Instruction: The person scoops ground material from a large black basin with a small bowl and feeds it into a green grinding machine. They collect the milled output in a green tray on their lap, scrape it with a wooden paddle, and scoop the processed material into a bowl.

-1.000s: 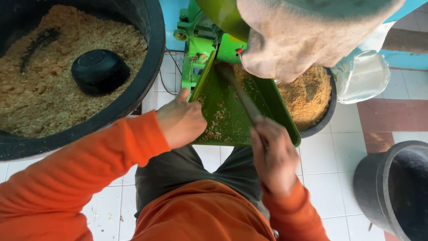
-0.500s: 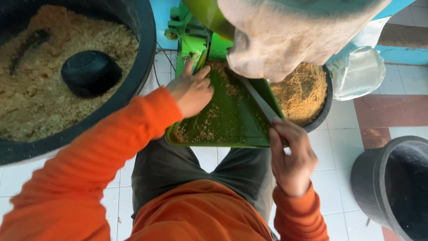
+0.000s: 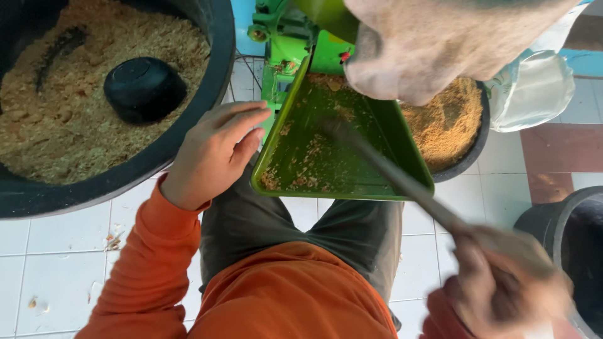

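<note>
1. The right hand [image 3: 502, 276] has been drawn back, blurred, closed around a metal rod [image 3: 389, 172].
2. The rod's tip is laid in the green tray [image 3: 295, 182].
3. The tray's left rim is touched by the loosely open left hand [image 3: 210, 154].

Two hands show: the left hand [image 3: 213, 154] and the right hand [image 3: 502, 276]. One green tray [image 3: 314, 157], one long rod [image 3: 389, 172], three black tubs [image 3: 182, 132] [image 3: 468, 147] [image 3: 559, 226], one small black bowl [image 3: 144, 88], one cloth sack [image 3: 440, 44].
</note>
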`<action>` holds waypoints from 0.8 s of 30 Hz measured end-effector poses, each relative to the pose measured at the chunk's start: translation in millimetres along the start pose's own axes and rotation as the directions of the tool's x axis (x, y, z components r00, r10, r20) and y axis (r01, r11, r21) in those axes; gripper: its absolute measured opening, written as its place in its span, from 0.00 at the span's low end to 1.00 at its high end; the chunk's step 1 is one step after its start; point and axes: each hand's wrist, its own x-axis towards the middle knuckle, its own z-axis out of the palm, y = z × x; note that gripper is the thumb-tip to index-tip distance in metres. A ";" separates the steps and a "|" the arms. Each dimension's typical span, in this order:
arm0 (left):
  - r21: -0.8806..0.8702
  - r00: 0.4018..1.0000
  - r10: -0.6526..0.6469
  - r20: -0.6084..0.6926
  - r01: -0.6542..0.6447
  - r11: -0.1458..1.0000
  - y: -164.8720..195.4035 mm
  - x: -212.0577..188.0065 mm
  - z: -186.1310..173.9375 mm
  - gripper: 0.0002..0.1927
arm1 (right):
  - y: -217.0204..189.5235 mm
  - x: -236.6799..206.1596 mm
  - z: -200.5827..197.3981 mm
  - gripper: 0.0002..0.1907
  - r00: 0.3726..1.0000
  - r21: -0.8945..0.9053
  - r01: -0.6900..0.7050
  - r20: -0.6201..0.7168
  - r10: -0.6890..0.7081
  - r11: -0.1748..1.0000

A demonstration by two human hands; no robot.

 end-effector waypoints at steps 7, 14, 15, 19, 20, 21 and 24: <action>-0.029 1.000 -0.003 -0.016 0.003 1.000 -10.4 -24.7 15.3 0.12 | -23.4 -16.7 -29.7 0.07 0.994 0.017 -0.087 0.074 0.085 0.996; 0.017 0.967 0.110 0.229 -0.117 0.993 36.5 3.2 -11.8 0.12 | -38.7 34.3 3.0 0.10 0.953 -0.023 0.238 0.199 -0.229 0.971; 0.054 0.910 0.131 0.393 -0.165 0.985 43.7 10.5 -11.9 0.16 | -30.2 35.4 0.5 0.10 0.969 0.016 0.185 0.162 -0.185 0.983; 0.242 0.255 -0.156 0.954 -0.351 0.904 46.4 29.7 11.4 0.42 | 16.6 27.4 -17.0 0.13 0.998 0.209 -0.056 -0.009 0.059 0.976; 0.214 0.238 -0.133 0.962 -0.355 0.910 40.3 32.0 20.8 0.45 | 31.0 23.6 -18.0 0.13 0.990 0.212 -0.114 -0.059 0.129 0.971; 0.186 0.220 -0.111 0.969 -0.359 0.914 34.5 34.4 32.8 0.48 | 44.6 19.3 -21.3 0.13 0.978 0.217 -0.161 -0.095 0.185 0.963; 0.152 0.159 -0.119 0.980 -0.218 0.964 24.2 50.2 72.5 0.55 | 84.3 8.7 -36.5 0.13 0.933 0.235 -0.283 -0.156 0.324 0.930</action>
